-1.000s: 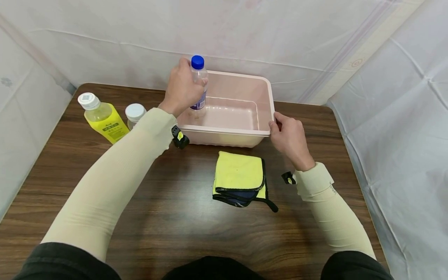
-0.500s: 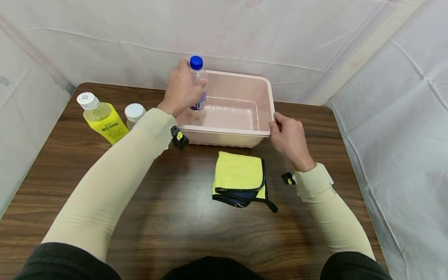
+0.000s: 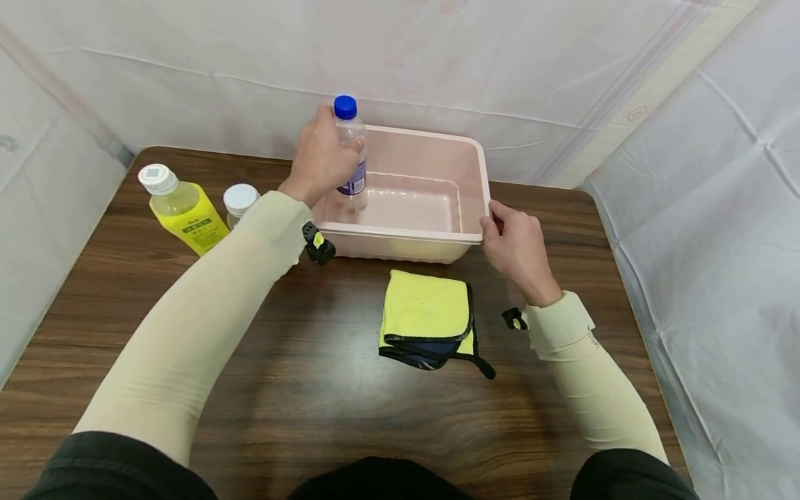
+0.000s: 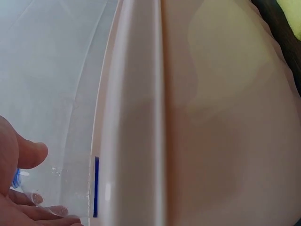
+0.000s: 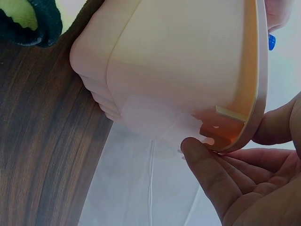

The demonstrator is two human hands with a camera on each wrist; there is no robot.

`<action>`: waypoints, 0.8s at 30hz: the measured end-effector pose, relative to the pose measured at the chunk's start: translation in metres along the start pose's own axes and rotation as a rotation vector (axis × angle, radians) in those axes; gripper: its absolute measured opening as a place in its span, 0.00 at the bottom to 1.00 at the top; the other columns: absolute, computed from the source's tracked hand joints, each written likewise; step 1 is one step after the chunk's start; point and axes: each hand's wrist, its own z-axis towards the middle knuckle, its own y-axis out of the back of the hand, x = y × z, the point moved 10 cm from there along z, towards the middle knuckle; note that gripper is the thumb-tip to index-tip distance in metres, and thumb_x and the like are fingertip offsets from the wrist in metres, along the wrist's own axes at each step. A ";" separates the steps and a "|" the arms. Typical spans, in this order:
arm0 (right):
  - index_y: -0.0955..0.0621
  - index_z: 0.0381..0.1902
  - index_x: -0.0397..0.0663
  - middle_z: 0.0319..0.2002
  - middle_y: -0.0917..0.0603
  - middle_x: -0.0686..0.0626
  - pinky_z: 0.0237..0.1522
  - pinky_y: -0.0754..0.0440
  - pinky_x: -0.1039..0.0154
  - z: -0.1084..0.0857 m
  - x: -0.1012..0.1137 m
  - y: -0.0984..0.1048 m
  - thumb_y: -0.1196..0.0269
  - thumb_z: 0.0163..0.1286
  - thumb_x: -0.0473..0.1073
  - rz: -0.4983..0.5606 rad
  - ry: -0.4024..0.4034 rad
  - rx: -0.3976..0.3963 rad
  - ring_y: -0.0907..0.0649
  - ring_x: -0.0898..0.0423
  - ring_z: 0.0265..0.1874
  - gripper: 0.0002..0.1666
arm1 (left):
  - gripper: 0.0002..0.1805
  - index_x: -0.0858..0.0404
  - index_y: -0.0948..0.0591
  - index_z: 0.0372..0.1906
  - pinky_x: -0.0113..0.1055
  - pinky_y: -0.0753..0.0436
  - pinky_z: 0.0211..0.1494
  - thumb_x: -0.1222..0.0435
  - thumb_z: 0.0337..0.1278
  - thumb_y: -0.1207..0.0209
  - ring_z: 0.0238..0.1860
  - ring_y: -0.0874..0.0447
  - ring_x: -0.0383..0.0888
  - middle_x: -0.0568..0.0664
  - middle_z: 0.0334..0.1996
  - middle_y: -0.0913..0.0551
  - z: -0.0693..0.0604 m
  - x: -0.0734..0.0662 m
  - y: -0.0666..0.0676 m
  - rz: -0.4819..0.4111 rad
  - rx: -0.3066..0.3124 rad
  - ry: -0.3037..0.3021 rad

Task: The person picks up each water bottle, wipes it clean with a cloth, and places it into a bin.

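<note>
Toward the far side of the wooden table point(image 3: 300, 403), a pink tub point(image 3: 419, 208) is sitting, with white sheeting point(image 3: 437, 55) hanging just beyond it. At the tub's left end, a person's left hand point(image 3: 325, 158) is grasping a clear bottle point(image 3: 353, 182) with a blue cap, holding it roughly upright inside the tub (whether its base is touching the floor there, I cannot tell). At the near right corner, the right hand point(image 3: 517, 248) is pinching the tub's rim between thumb and fingers. On the near side, just apart from the tub, a folded yellow cloth point(image 3: 428, 305) with dark edging is lying, its black loop poking out to the near right. Farther left, a yellow-labelled bottle point(image 3: 194, 219) is standing, and a white-capped container point(image 3: 240, 200) is showing partly behind the left sleeve point(image 3: 181, 340).
</note>
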 end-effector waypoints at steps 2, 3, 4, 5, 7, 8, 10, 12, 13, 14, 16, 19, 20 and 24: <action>0.19 0.66 0.38 0.44 0.09 0.37 0.34 0.20 0.60 0.000 0.000 0.000 0.46 0.80 0.41 0.004 -0.001 0.001 0.13 0.46 0.34 0.23 | 0.33 0.62 0.42 0.79 0.49 0.27 0.78 0.55 0.78 0.47 0.74 0.27 0.53 0.57 0.75 0.28 0.000 0.000 0.000 0.000 -0.005 -0.006; 0.19 0.66 0.38 0.44 0.09 0.37 0.34 0.20 0.60 0.000 -0.001 0.000 0.45 0.80 0.41 0.005 -0.001 0.000 0.13 0.47 0.34 0.23 | 0.33 0.62 0.42 0.79 0.49 0.28 0.79 0.55 0.78 0.47 0.74 0.27 0.53 0.57 0.75 0.28 0.000 0.000 0.000 0.002 -0.007 -0.007; 0.19 0.66 0.38 0.44 0.09 0.37 0.34 0.20 0.60 0.000 0.000 0.000 0.45 0.80 0.41 0.006 0.000 -0.001 0.13 0.46 0.34 0.22 | 0.33 0.62 0.41 0.79 0.49 0.28 0.79 0.55 0.78 0.47 0.74 0.27 0.53 0.56 0.75 0.28 0.001 0.000 0.001 0.004 -0.010 -0.011; 0.19 0.65 0.38 0.44 0.09 0.37 0.34 0.20 0.60 0.000 0.000 0.000 0.45 0.80 0.41 0.008 0.002 -0.002 0.13 0.46 0.34 0.22 | 0.33 0.62 0.41 0.79 0.48 0.29 0.79 0.55 0.78 0.47 0.75 0.28 0.52 0.56 0.75 0.28 0.001 0.000 0.001 0.007 -0.013 -0.012; 0.19 0.65 0.38 0.43 0.09 0.37 0.34 0.20 0.60 0.000 0.000 -0.001 0.45 0.80 0.41 0.012 0.005 -0.005 0.13 0.46 0.33 0.22 | 0.34 0.61 0.41 0.80 0.47 0.29 0.79 0.55 0.78 0.47 0.75 0.28 0.52 0.55 0.76 0.29 0.001 -0.001 0.001 0.010 -0.015 -0.015; 0.19 0.65 0.38 0.44 0.09 0.37 0.34 0.20 0.59 0.000 -0.001 -0.001 0.45 0.80 0.41 0.013 0.006 -0.007 0.13 0.46 0.34 0.22 | 0.34 0.61 0.41 0.80 0.47 0.29 0.79 0.55 0.78 0.47 0.75 0.28 0.52 0.55 0.76 0.29 0.002 -0.001 0.002 0.012 -0.016 -0.017; 0.19 0.66 0.38 0.44 0.09 0.36 0.35 0.19 0.58 0.000 -0.001 -0.001 0.45 0.80 0.41 0.015 0.009 -0.008 0.12 0.46 0.34 0.22 | 0.34 0.61 0.41 0.80 0.47 0.28 0.79 0.55 0.78 0.47 0.74 0.27 0.52 0.55 0.76 0.28 0.002 -0.001 0.002 0.013 -0.014 -0.015; 0.19 0.66 0.38 0.45 0.09 0.36 0.36 0.18 0.57 0.000 -0.001 -0.001 0.46 0.80 0.41 0.017 0.009 -0.009 0.12 0.46 0.35 0.23 | 0.34 0.61 0.41 0.80 0.47 0.28 0.79 0.55 0.78 0.47 0.74 0.27 0.52 0.55 0.75 0.28 0.002 0.000 0.002 0.011 -0.012 -0.013; 0.19 0.66 0.38 0.45 0.09 0.36 0.37 0.18 0.57 0.000 -0.001 -0.001 0.46 0.80 0.41 0.019 0.008 -0.009 0.12 0.46 0.35 0.23 | 0.34 0.60 0.41 0.80 0.47 0.28 0.79 0.54 0.78 0.47 0.74 0.27 0.51 0.54 0.76 0.28 0.002 0.000 0.002 0.010 -0.010 -0.011; 0.19 0.66 0.38 0.46 0.09 0.36 0.37 0.18 0.57 0.000 -0.001 -0.001 0.45 0.80 0.41 0.020 0.006 -0.010 0.12 0.46 0.36 0.23 | 0.34 0.60 0.41 0.81 0.47 0.28 0.79 0.54 0.78 0.47 0.75 0.27 0.51 0.54 0.76 0.29 0.002 0.000 0.002 0.010 -0.008 -0.008; 0.20 0.67 0.38 0.46 0.09 0.36 0.37 0.18 0.57 0.000 -0.002 -0.001 0.45 0.80 0.41 0.024 0.001 -0.011 0.12 0.46 0.36 0.23 | 0.36 0.59 0.43 0.82 0.47 0.30 0.80 0.53 0.78 0.47 0.76 0.29 0.51 0.53 0.78 0.31 0.002 0.000 0.002 0.014 -0.008 -0.009; 0.20 0.67 0.38 0.47 0.09 0.35 0.37 0.17 0.56 0.001 -0.003 0.000 0.45 0.80 0.42 0.031 -0.009 -0.009 0.12 0.46 0.37 0.23 | 0.39 0.58 0.47 0.84 0.47 0.32 0.82 0.52 0.78 0.47 0.79 0.33 0.50 0.52 0.80 0.35 0.003 -0.001 0.002 0.020 -0.008 -0.010; 0.20 0.68 0.38 0.48 0.10 0.35 0.37 0.17 0.56 0.001 -0.003 0.000 0.45 0.80 0.42 0.032 -0.012 -0.007 0.12 0.46 0.37 0.24 | 0.40 0.58 0.48 0.84 0.47 0.33 0.82 0.52 0.78 0.47 0.79 0.34 0.50 0.52 0.81 0.36 0.003 -0.001 0.002 0.022 -0.008 -0.010; 0.21 0.68 0.38 0.49 0.10 0.35 0.39 0.15 0.53 0.002 -0.004 -0.001 0.45 0.81 0.42 0.038 -0.017 -0.002 0.11 0.46 0.38 0.24 | 0.38 0.58 0.45 0.83 0.46 0.30 0.80 0.51 0.77 0.47 0.76 0.30 0.50 0.53 0.78 0.32 0.001 -0.004 0.003 0.014 -0.014 -0.026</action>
